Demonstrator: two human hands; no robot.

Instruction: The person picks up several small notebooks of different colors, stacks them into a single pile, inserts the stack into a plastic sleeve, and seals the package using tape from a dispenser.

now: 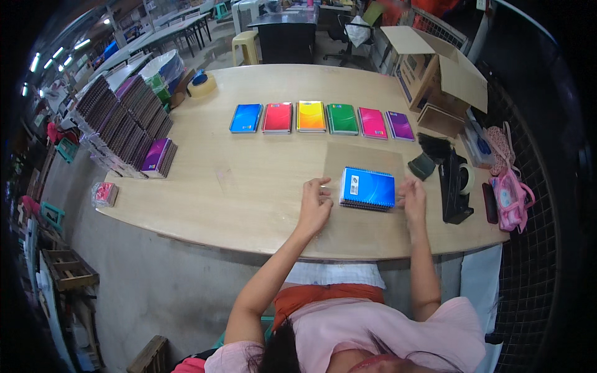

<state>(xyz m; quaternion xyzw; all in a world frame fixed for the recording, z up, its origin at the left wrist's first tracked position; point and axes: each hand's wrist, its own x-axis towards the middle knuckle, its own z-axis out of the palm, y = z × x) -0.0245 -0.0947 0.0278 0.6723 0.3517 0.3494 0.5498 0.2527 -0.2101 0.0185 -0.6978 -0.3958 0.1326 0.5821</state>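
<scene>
A stack of spiral-bound notebooks point(368, 188) with a bright blue cover and a white label on top lies near the front of the table. It rests on what looks like a thin clear plastic sheet point(360, 156), which shows behind the stack. Just left of the stack, my left hand point(316, 205) has its fingers apart and bent towards it, with nothing visible in them. My right hand point(413, 198) is at the stack's right side. Its fingers are smeared by motion, so their hold cannot be made out.
Notebook piles in blue point(246, 118), red point(277, 118), yellow point(310, 116), green point(342, 119), pink point(372, 122) and purple point(400, 125) form a row. Tall notebook stacks point(118, 127) stand left. A black tape dispenser point(454, 193), pink pouch point(511, 200) and open carton point(429, 74) are right.
</scene>
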